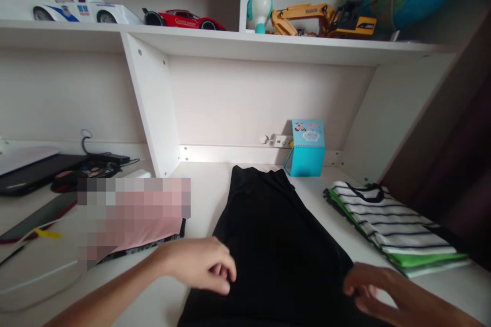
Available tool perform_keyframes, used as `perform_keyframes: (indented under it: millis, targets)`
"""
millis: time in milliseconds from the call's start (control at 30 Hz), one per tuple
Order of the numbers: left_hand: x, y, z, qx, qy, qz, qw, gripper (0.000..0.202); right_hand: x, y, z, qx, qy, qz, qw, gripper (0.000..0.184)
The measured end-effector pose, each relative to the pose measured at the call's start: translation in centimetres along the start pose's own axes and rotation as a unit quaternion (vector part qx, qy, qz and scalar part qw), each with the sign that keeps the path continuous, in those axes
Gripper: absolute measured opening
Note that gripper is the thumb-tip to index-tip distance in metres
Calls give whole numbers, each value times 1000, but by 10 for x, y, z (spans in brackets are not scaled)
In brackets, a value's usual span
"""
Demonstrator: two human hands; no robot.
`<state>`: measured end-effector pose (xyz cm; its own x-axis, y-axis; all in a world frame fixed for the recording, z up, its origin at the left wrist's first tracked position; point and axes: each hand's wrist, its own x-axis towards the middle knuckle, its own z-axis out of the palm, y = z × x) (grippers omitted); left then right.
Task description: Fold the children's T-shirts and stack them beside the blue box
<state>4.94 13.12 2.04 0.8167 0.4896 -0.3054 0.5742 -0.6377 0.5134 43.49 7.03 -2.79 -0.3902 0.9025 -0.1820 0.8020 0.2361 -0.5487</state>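
Black cloth garment (276, 245): one, spread lengthwise on the white counter (203, 189).
Left hand (199, 264): fingers (226, 264) loosely curled, part open, over its left side; nothing seen gripped, contact unclear.
Right hand (391, 288): fingers part open, gap before the thumb, by its right edge; nothing seen gripped, contact unclear.
Black-and-white striped top (395, 217): one, folded over green cloth (412, 259).
Toy cars: one white car (90, 7), one red car (184, 19).

black garment (276, 245) | spread out | narrower end farthest | on white desk (205, 191)
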Motion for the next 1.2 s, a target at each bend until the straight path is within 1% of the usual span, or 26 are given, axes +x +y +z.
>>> perform_keyframes:
  millis: [33, 100, 133, 167, 200, 267, 333, 400, 500, 567, 600, 667, 700, 733, 767, 800, 833, 867, 900, 933, 967, 1000, 1033, 1067, 1200]
  targets:
    - [15, -5, -7, 12, 33, 4, 999, 26, 17, -8, -9, -7, 1, -15, 1000, 30]
    - [54, -22, -18, 52, 115, -2, 992, 31, 60, -14, -19, -45, 36, -37, 998, 34]
    - [76, -33, -22, 71, 157, -19, 985, 35, 84, -14, -22, -75, 64, -32, 995, 35]
    - [97, -45, -24, 91, 189, -46, 977, 37, 109, -11, -22, -103, 94, 5, 990, 35]
    - [117, -56, -24, 105, 206, -84, 969, 40, 132, -8, -22, -113, 115, 29, 986, 38]
    - [149, -78, -23, 102, 215, -165, 957, 45, 172, -2, -18, -123, 143, 71, 980, 40]
    - [167, -95, -21, 93, 221, -222, 945, 52, 199, 0, -13, -127, 159, 94, 975, 39]
    - [172, -107, -19, 103, 243, -252, 931, 57, 212, 1, -8, -136, 177, 111, 968, 36]
    - [158, -121, -24, 124, 290, -297, 901, 59, 211, 6, -7, -157, 218, 145, 952, 32]
    - [140, -132, -31, 133, 325, -360, 864, 62, 201, 14, -12, -171, 252, 189, 934, 29]
    - [130, -138, -34, 137, 332, -402, 842, 64, 196, 18, -16, -176, 268, 215, 922, 29]
    - [111, -147, -41, 151, 323, -487, 798, 68, 186, 23, -24, -185, 292, 261, 901, 32]
    - [105, -149, -43, 164, 318, -514, 780, 70, 183, 23, -26, -190, 301, 274, 893, 34]
    - [101, -150, -44, 183, 319, -524, 768, 70, 182, 22, -27, -196, 308, 280, 888, 37]
    - [101, -148, -44, 206, 330, -513, 765, 69, 184, 18, -26, -202, 314, 277, 885, 40]
    - [103, -145, -42, 229, 346, -484, 771, 68, 188, 13, -22, -208, 316, 265, 887, 43]
    - [108, -141, -39, 246, 359, -438, 787, 67, 193, 8, -17, -214, 311, 245, 893, 46]
    - [115, -136, -36, 250, 360, -385, 812, 65, 200, 2, -11, -217, 298, 218, 904, 47]
    - [122, -132, -31, 241, 346, -332, 844, 63, 208, -2, -3, -218, 276, 189, 917, 49]
    - [128, -130, -27, 219, 320, -291, 875, 61, 214, -5, 5, -215, 248, 162, 931, 50]
    - [134, -128, -22, 189, 292, -267, 899, 61, 220, -6, 13, -210, 218, 140, 943, 52]
    - [136, -129, -18, 159, 267, -259, 915, 62, 225, -6, 20, -205, 193, 125, 951, 54]
    - [137, -131, -15, 132, 251, -263, 922, 64, 228, -4, 26, -200, 175, 118, 957, 56]
    - [135, -134, -12, 114, 246, -273, 923, 66, 229, -2, 31, -198, 166, 115, 959, 57]
    - [116, -151, -8, 109, 259, -291, 915, 73, 224, 5, 40, -201, 154, 109, 961, 58]
